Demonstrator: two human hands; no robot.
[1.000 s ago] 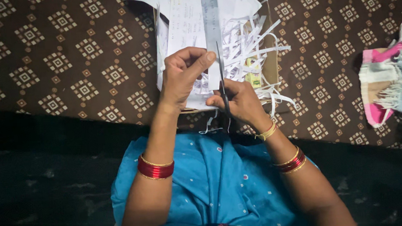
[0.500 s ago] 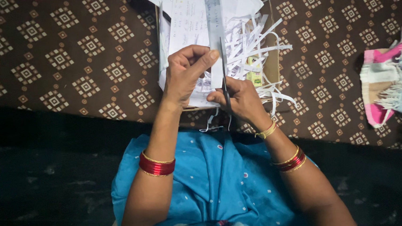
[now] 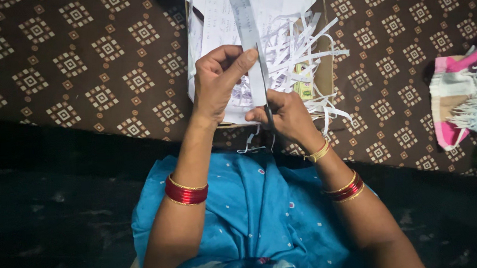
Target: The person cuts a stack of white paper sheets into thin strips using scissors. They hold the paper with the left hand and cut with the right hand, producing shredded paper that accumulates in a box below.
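Paper strips lie in the box, folded cloth well right.

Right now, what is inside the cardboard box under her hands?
The cardboard box holds a heap of white paper strips and uncut sheets. Its bottom is covered by them.

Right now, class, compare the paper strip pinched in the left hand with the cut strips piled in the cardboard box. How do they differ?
The paper strip in the left hand is wide, flat and straight; the cut strips are thin and curled. The paper strip is held taut and meets the scissors in the right hand; the cut strips lie loose, spilling over the cardboard box. Both are white paper.
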